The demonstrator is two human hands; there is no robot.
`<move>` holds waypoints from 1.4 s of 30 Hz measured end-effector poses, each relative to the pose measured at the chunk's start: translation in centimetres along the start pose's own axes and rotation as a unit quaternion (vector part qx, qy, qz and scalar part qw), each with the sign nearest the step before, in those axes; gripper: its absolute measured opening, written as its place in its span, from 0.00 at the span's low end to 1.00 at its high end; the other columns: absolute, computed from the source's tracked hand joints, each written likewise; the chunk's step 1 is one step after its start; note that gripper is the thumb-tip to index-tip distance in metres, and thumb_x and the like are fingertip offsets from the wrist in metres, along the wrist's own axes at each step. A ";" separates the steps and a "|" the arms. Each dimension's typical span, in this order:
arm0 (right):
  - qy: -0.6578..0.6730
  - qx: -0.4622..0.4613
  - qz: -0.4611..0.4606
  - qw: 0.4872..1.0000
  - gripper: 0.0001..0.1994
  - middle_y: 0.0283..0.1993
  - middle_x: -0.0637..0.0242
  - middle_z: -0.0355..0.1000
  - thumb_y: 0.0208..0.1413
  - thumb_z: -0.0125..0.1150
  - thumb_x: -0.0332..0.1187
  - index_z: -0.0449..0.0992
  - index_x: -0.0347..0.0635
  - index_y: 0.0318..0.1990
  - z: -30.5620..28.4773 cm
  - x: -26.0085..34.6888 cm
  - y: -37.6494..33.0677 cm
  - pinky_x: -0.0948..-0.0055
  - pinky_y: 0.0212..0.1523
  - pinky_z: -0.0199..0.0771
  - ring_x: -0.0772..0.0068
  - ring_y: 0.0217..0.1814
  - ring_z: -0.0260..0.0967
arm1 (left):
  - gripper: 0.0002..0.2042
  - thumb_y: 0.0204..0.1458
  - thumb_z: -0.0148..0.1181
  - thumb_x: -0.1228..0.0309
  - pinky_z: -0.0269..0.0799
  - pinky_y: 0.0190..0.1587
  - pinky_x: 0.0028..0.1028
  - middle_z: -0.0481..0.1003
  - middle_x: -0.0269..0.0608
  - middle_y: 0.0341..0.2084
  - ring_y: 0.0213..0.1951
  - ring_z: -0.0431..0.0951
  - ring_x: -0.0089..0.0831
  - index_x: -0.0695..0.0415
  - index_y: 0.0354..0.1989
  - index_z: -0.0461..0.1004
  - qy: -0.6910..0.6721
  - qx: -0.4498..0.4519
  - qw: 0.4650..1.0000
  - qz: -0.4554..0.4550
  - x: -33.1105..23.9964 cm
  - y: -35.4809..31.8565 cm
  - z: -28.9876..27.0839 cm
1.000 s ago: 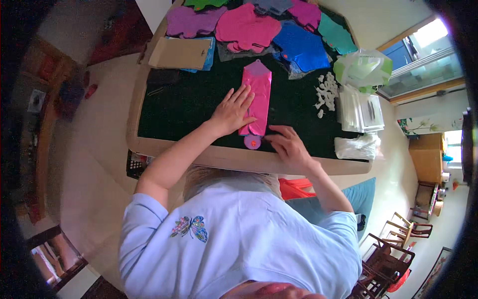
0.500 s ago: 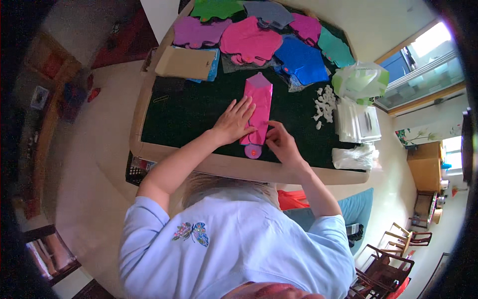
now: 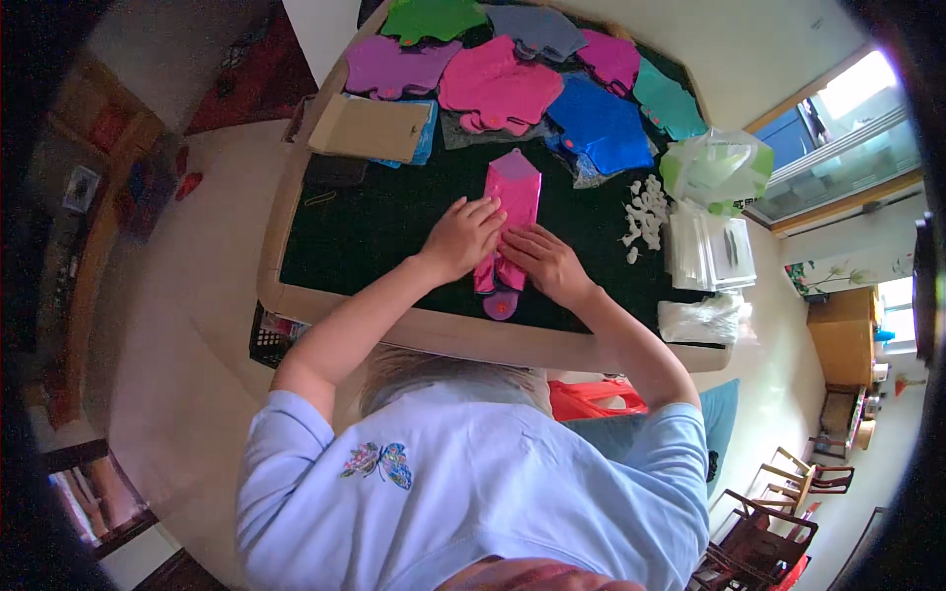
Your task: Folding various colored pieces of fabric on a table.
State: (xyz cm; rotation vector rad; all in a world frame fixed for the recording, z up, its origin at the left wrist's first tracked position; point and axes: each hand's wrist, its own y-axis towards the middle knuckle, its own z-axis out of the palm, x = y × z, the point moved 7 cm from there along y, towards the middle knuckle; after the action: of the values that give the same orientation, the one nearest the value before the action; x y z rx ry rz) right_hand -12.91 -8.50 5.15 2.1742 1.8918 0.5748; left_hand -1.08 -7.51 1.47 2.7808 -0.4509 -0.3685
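Dark-topped table (image 3: 374, 227): left hand (image 3: 461, 236) and right hand (image 3: 544, 264) press flat, grasping nothing, on a pink paper piece (image 3: 512, 192) mid-fold, coloured sheets (image 3: 498, 89) at 12 o'clock; creasing likely needs firm pressure.

The bench (image 3: 374, 227) has a dark green, nearly black top with a pale tan rim. Near its front edge lies a bright pink folded sheet (image 3: 512, 197), with a small purple disc (image 3: 500, 305) bearing a pink centre just below it. Along the far edge lie sheets in green (image 3: 429, 18), purple (image 3: 389, 67), pink (image 3: 498, 87), grey-blue (image 3: 537, 28), magenta (image 3: 611, 57), royal blue (image 3: 601, 126) and teal (image 3: 665, 100). A plain brown cardboard piece (image 3: 370, 128) sits at the far left corner. White small pieces (image 3: 645, 212) lie toward the right edge, beside a translucent green-tinted bag (image 3: 717, 169). The person's shirt (image 3: 473, 492) is pale blue with a multicoloured butterfly pattern (image 3: 377, 461).
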 end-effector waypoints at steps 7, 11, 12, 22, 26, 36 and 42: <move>0.011 0.018 0.011 1.000 0.25 0.53 0.59 0.66 0.35 0.55 0.24 0.71 0.43 0.48 0.3 -0.2 -0.1 0.58 0.57 0.61 0.58 0.56 0.63 | 0.42 0.34 0.63 0.44 0.38 0.61 0.52 0.47 0.51 0.61 0.64 0.43 0.45 0.48 0.59 0.55 -0.039 -0.031 0.986 -0.158 4.7 2.0 -1.0; 0.029 0.030 0.015 0.999 0.25 0.53 0.59 0.66 0.36 0.55 0.23 0.70 0.44 0.49 0.1 -0.2 0.2 0.58 0.57 0.60 0.58 0.56 0.63 | 0.51 0.30 0.61 0.38 0.32 0.63 0.51 0.42 0.53 0.63 0.66 0.36 0.43 0.51 0.63 0.47 -0.024 0.046 0.975 -0.216 6.3 2.3 -0.6; 0.030 0.031 0.015 0.999 0.25 0.53 0.59 0.66 0.36 0.55 0.23 0.70 0.44 0.49 0.0 -0.2 0.2 0.58 0.57 0.60 0.58 0.56 0.63 | 0.53 0.29 0.60 0.36 0.30 0.63 0.51 0.40 0.52 0.63 0.66 0.35 0.42 0.52 0.63 0.46 -0.027 0.063 0.973 -0.221 6.4 2.3 -0.4; 0.321 0.046 0.356 0.877 0.11 0.36 0.61 0.74 0.52 0.53 0.27 0.73 0.34 0.43 1.1 -5.6 -1.0 0.75 0.45 0.64 0.75 0.40 0.68 | 0.49 0.35 0.59 0.39 0.29 0.62 0.52 0.41 0.51 0.63 0.66 0.36 0.40 0.53 0.63 0.47 -0.018 0.077 0.976 -0.204 6.7 2.1 0.5; 0.376 -0.019 0.374 0.848 0.13 0.32 0.71 0.73 0.54 0.56 0.34 0.74 0.32 0.39 3.2 -8.6 -1.2 0.76 0.39 0.65 0.82 0.35 0.65 | 0.43 0.38 0.60 0.47 0.30 0.63 0.51 0.42 0.49 0.63 0.66 0.37 0.39 0.51 0.62 0.49 -0.011 0.080 0.977 -0.196 6.8 2.1 0.8; 0.509 0.061 0.499 0.699 0.12 0.33 0.67 0.73 0.51 0.59 0.37 0.76 0.36 0.37 4.3 -11.2 0.7 0.76 0.39 0.67 0.78 0.35 0.68 | 0.40 0.35 0.65 0.54 0.34 0.63 0.51 0.47 0.45 0.63 0.65 0.42 0.39 0.50 0.60 0.55 -0.055 0.099 0.968 -0.225 7.1 2.3 -0.4; 0.474 0.055 0.551 0.685 0.14 0.35 0.67 0.73 0.50 0.60 0.37 0.75 0.35 0.39 3.1 -11.1 0.4 0.76 0.37 0.68 0.78 0.34 0.69 | 0.39 0.37 0.63 0.50 0.34 0.62 0.51 0.48 0.47 0.62 0.65 0.42 0.38 0.51 0.59 0.57 -0.080 0.063 0.971 -0.216 7.1 2.4 -0.1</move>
State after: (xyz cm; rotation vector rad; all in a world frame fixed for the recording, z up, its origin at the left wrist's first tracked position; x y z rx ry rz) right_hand -12.39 -19.12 0.76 3.2726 0.3876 2.1334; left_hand 4.82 -12.05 0.95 2.9738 0.1112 -0.6844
